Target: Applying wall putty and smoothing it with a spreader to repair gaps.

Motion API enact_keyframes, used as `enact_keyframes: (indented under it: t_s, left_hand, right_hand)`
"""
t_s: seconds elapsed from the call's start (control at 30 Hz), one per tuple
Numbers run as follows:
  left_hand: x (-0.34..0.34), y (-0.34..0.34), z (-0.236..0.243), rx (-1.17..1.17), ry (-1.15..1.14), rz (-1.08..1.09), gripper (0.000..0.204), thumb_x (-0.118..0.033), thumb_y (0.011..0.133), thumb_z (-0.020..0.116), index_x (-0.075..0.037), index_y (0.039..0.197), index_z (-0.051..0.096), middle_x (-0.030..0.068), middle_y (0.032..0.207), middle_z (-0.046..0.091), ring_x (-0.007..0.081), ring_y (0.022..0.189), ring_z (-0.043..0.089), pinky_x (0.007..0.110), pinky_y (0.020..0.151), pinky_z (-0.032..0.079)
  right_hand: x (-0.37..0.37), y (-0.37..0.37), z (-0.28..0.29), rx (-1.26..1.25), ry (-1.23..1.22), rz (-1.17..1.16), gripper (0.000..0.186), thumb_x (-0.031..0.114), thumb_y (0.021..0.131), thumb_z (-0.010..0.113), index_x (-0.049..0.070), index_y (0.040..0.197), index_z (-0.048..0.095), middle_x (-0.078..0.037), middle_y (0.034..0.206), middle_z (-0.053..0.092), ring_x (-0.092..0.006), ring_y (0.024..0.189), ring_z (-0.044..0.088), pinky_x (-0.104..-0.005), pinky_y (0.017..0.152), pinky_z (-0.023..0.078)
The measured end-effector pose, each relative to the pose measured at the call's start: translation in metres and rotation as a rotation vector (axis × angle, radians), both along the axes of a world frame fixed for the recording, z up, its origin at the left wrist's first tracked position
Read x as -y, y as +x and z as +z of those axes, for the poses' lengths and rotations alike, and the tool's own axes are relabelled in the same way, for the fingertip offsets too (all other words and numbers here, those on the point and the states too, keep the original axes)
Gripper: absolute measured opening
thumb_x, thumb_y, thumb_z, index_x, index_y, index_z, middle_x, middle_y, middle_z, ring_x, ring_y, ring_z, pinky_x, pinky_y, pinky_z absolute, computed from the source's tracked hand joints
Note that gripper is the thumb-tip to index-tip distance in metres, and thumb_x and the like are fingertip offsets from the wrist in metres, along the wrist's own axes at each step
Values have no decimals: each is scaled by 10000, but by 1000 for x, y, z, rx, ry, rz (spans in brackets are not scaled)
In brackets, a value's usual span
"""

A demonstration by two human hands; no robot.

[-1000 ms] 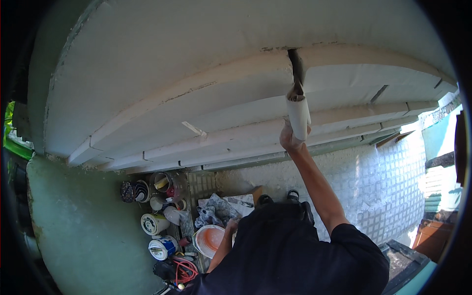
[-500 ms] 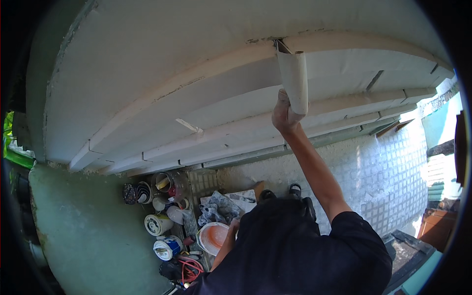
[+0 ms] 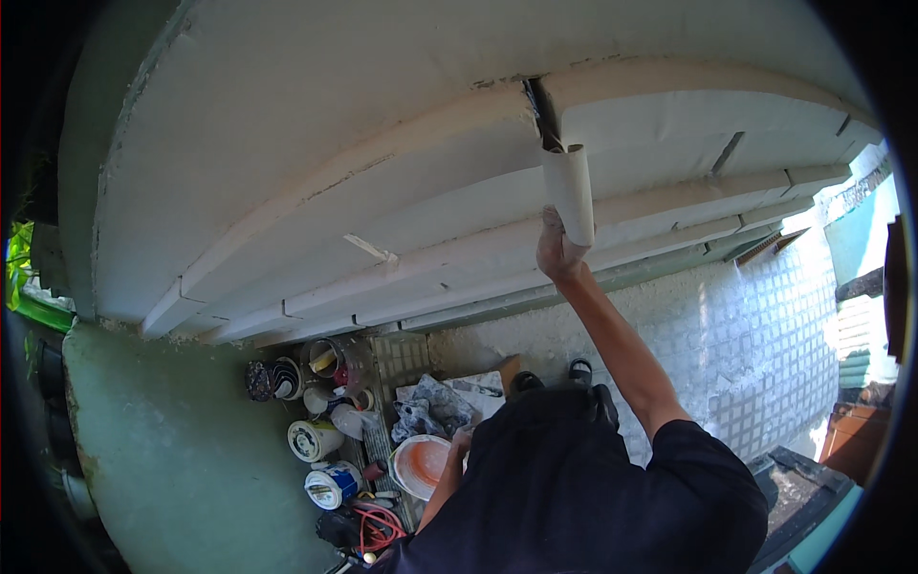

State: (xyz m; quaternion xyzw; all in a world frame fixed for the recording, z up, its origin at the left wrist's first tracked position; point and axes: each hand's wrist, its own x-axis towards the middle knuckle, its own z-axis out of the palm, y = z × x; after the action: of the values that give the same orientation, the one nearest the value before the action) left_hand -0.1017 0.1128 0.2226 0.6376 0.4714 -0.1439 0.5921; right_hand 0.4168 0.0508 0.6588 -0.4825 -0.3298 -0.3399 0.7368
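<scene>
My right hand [image 3: 562, 247], arm stretched out, is wrapped round the lower end of a pale, tube-like curved piece [image 3: 571, 196]. Its upper end has a curled rim and lies just below a dark narrow slot [image 3: 542, 113] in the pale ledge. How the piece is made cannot be told. Close to my body, my left hand [image 3: 461, 447] is closed at the right rim of a white bucket [image 3: 404, 478] with an orange inside. Its fingers are partly hidden.
Long stepped ledges [image 3: 478, 251] cross the wall in front of me. Lower left stand several paint pails [image 3: 314, 441], with a red hose [image 3: 380, 526] nearby. Crumpled grey plastic [image 3: 430, 407] lies beside the bucket. A dark-edged box [image 3: 803, 497] stands lower right, on the tiled floor's side.
My right hand has drawn the pale tube-like piece down, away from the upper ledge, uncovering more of the dark slot. My left hand stays at the bucket; the whole view has shifted slightly.
</scene>
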Motion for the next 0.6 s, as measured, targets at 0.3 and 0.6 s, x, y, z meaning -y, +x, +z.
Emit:
enact_keyframes:
  t_s: [0.3,0.6]
  left_hand:
    - [3,1,-12,41,-28,32,345,-307,880,593,-15,1045,675,129,972,697,230,926,638,332,793,487]
    - [-9,6,-3,74,143,-243,313,-248,890,567,3,1047,667,135,966,691,211,877,644,325,776,499]
  right_hand:
    - [8,-1,-3,46,-49,61,117,-84,823,603,-40,931,595,-140,736,624,-265,584,625,-317,505,467]
    - [9,-3,3,6,-110,-14,79,-88,838,585,-35,889,611,-116,653,589,-217,518,570,-306,479,437]
